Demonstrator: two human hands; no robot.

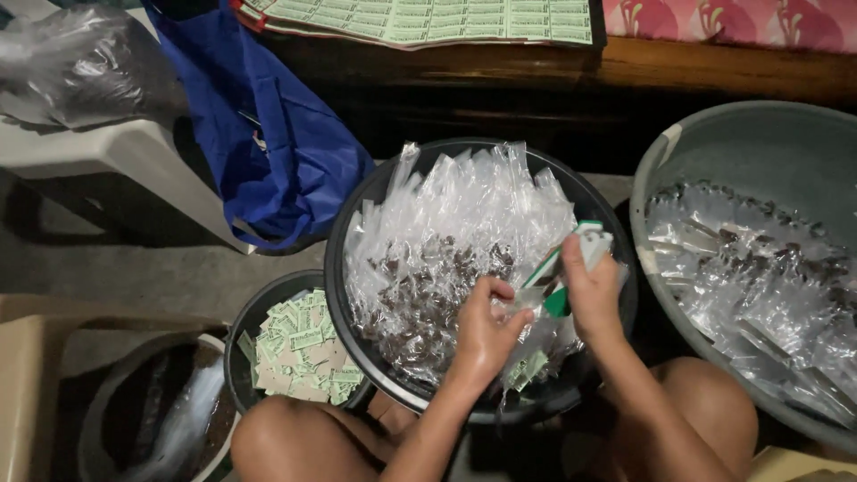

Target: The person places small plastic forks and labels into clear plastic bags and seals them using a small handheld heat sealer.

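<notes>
Bare concrete floor carries your basins; over the black basin's (344, 268) near-right rim, left hand (486, 332) pinches a clear packet (536, 344), right hand (591, 290) clamps the green-white stapler (571, 259); likely label stapling; next, squeeze squarely.

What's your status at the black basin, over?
Left hand pinching clear plastic packet. Right hand gripping green-and-white stapler at its top. Round black basin full of packets, nothing blocking.

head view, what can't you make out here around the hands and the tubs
- Item between left hand and right hand: blurred, half covered by fingers.
- Dark contents of the clear packets in the black basin: too small.
- Grey tub: cut off by the right edge.
- White bucket: cut off by the bottom edge.
</notes>
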